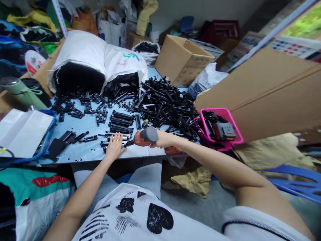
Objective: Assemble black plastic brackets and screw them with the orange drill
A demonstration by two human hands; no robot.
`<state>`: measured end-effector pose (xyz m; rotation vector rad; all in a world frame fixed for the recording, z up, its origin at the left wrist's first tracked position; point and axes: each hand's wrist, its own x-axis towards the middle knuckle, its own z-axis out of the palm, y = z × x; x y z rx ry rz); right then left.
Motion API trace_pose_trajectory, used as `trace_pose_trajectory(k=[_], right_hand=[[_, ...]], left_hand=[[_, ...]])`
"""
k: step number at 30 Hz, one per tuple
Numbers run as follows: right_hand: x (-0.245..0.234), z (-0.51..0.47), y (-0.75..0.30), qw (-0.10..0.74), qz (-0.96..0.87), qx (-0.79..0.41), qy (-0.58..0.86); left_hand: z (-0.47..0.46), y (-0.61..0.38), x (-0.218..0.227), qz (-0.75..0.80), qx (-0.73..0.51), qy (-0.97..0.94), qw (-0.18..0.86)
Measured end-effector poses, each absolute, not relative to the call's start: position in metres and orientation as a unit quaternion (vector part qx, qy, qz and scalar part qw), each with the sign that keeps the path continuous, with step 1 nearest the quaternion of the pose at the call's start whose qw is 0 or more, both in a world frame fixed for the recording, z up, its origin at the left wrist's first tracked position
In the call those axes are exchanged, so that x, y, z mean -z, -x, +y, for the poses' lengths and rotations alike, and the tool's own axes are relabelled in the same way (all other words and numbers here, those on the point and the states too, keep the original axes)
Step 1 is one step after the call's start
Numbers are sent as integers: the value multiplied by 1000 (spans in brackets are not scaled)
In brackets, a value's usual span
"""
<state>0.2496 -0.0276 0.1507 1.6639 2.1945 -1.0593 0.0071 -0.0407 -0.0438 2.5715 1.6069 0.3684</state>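
Observation:
In the head view my right hand (162,139) is wrapped round an orange and dark grey cordless drill (142,136). The drill points left, its tip at the right end of a black plastic part (106,144) near the table's front edge. Fingers stretched out, my left hand (116,144) lies flat over that part and the ones beside it. Just beyond it, several long black plastic parts (121,121) lie side by side in a row. My left palm hides what is directly beneath it.
A large heap of black parts (165,100) covers the back of the blue table (82,152). Two white sacks (80,50) spill more parts. At right stands a pink basket (238,135) holding a battery pack (224,130); at left, a blue tray (47,147) and green tumbler (22,92).

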Motion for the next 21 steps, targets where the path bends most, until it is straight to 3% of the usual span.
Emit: trace_pose_trajectory(k=[4,11,15,21], right_hand=[[-142,-52,-343,-92,607,457,-644],[-129,-33,-491,-331,397,255,-817],[-105,1,-519,-384,296,271,-831],[-68,29,-521,-384,279,316,-822]], left_hand=[[-39,-8,46,519,-101,-849,9],[-38,-9,54,513,-115,-851,-16],[-37,-9,57,510,-117,-852,-26],[-40,-12,49,510,-107,-853,-18]])
